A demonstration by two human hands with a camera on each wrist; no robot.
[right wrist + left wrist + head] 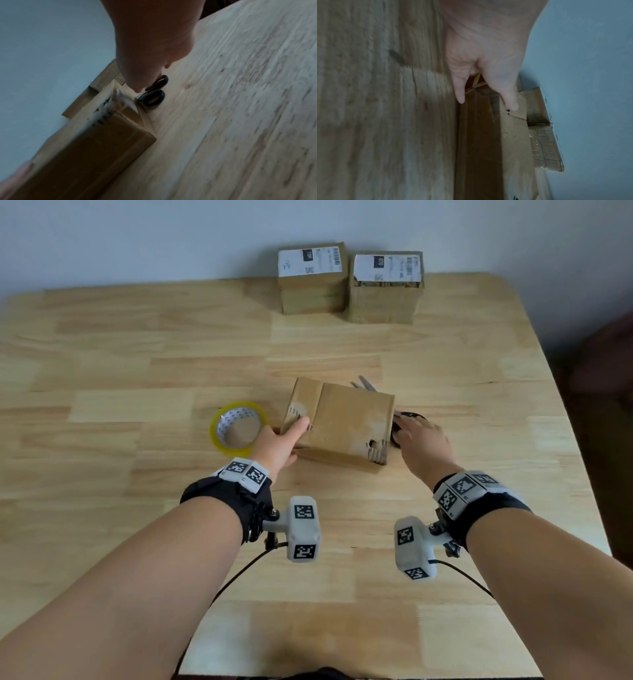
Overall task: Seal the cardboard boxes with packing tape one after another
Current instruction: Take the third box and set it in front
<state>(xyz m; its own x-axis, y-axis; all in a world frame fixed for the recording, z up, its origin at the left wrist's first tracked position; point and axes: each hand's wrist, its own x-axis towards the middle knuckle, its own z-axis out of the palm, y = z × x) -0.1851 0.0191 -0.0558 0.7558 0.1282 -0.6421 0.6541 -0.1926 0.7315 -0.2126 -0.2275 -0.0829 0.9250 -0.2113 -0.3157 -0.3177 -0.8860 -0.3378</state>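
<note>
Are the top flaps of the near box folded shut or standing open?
Folded shut: the near box shows a flat top with the flaps lying down and a seam across it. Whether tape covers the seam cannot be told.

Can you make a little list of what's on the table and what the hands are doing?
near box: middle of table
left hand: fingers straight, touching the near box's left end
right hand: at the box's right end, over the scissors
scissors: black handles, beside the box
tape: yellow roll, lying left of the box
far boxes: two with white labels, by the wall
table: light wood
</note>
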